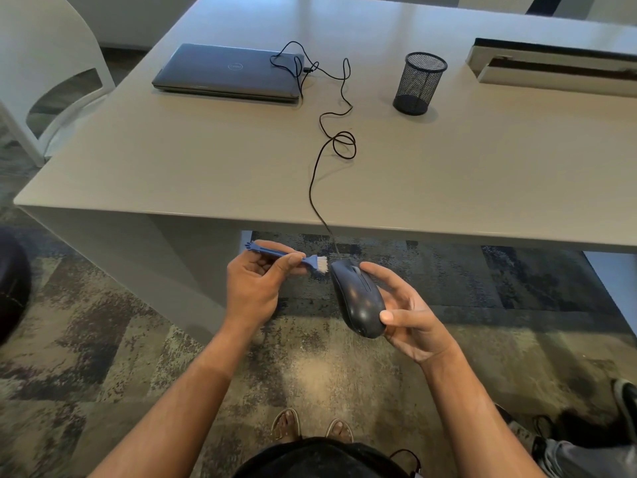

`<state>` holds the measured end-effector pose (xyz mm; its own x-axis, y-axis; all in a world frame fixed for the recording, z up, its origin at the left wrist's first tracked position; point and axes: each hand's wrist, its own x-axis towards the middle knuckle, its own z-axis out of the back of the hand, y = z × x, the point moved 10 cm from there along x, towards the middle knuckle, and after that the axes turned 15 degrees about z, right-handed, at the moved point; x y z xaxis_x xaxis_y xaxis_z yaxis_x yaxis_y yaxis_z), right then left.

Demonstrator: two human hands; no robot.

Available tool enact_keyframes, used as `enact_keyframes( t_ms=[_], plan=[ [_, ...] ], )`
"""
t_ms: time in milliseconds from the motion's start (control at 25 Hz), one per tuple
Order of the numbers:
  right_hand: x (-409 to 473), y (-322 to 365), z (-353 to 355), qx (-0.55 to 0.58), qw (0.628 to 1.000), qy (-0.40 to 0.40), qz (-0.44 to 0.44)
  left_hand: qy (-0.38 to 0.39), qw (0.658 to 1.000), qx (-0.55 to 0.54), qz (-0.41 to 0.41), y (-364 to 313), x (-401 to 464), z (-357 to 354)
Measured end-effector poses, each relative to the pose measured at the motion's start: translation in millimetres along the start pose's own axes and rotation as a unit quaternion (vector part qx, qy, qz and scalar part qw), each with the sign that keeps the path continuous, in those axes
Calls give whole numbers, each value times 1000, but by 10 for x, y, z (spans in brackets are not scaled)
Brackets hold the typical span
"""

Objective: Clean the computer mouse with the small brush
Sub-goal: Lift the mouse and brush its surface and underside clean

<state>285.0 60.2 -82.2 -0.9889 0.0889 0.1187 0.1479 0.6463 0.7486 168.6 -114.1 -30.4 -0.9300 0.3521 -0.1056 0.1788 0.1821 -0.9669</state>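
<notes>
— What is the left hand [253,288] doing?
— Its fingers [289,262] are gripping a small blue brush [286,256], and the white bristles are sitting just beside the front of the mouse, maybe touching; I cannot tell.
— And the mouse [358,298]?
— The right hand [410,319] is cradling it in the air over the carpet, below the surface [172,160] edge, thumb pressing its rear. Its cable [319,188] is trailing up across the surface toward a closed laptop [229,73], with a mesh cup [418,82] standing nearby.
</notes>
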Motion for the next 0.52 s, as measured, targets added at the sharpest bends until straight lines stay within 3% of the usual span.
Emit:
enact_keyframes(
  t_ms=[320,520],
  plan=[
    [7,-11,39,-2,1000,-25,2,73,997,31,-3,113,-52,-185],
    [28,-4,52,-2,999,-37,12,120,993,-4,11,169,-216,-290]
  ],
)
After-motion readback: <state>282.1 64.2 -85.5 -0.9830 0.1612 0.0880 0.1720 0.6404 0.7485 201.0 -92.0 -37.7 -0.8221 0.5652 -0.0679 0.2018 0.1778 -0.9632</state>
